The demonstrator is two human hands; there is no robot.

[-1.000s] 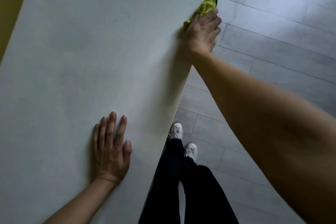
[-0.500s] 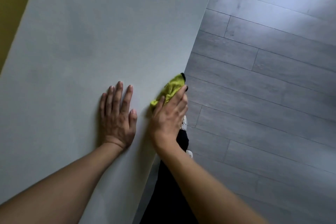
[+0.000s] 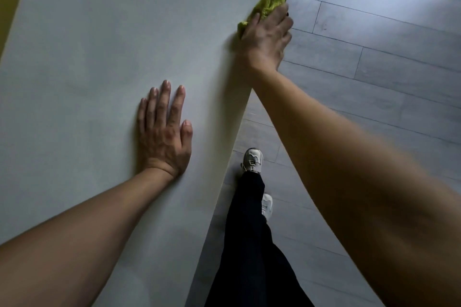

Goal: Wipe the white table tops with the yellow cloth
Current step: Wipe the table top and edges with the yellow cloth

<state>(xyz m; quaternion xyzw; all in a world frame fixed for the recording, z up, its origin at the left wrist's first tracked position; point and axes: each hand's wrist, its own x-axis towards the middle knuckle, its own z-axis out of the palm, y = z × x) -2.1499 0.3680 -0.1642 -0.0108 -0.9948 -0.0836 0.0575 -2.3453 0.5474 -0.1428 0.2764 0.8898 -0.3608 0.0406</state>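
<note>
Nearest the person, the left hand [image 3: 164,132] lies flat on the white desk [image 3: 99,57], fingers straight and close together, palm down a little in from the desk's right edge; it holds nothing and seems to serve as a brace. Beside that edge, over the grey plank floor [image 3: 374,57], a dark trouser leg [image 3: 249,232] and a pale shoe [image 3: 253,160] show where the person stands. Farther along the same edge, the right hand [image 3: 268,32] presses down on the yellow cloth [image 3: 267,2], which sits bunched right at the desk's right edge toward the far end, its far tip poking out beyond the fingertips. The fingers lie fairly straight over the cloth, the outer ones reaching past the edge; whether the thumb tucks round the cloth cannot be seen. The cloth looks soft, light and fluffy, likely a microfibre that crumples easily and slides readily on the smooth top, so I judge it is best managed with a flat palm bearing on its middle, keeping the bunch under the hand so it does not slip off the edge.
</note>
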